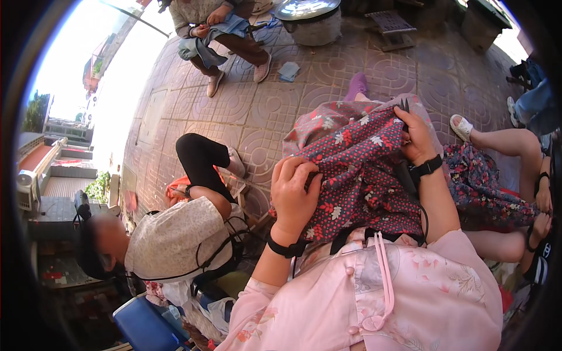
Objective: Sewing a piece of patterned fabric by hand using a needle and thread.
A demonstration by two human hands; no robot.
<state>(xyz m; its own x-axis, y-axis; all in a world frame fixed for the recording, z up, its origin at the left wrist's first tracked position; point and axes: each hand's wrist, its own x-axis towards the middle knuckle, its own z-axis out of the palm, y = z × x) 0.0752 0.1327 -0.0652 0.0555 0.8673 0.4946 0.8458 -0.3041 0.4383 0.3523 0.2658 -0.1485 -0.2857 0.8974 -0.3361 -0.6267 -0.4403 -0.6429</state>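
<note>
A dark floral, red-dotted cloth (351, 193) with a paler pink underside lies spread over my lap. My left hand (295, 190) has its fingers curled on the cloth at its left side, gripping a fold. My right hand (414, 131) grips the upper right of the cloth; dark pointed blades like small scissors (405, 105) poke out above its thumb, their handles mostly hidden. Black bands sit on both my wrists, and a cord runs down from near the right one.
A person in a pale top (175, 240) sits at left, another holding blue cloth (231, 26) faces me. People's legs (503, 140) are at right. A lidded metal pot (307, 32), small stool (391, 23), bin (480, 23) and blue seat (140, 322) stand around on the paving.
</note>
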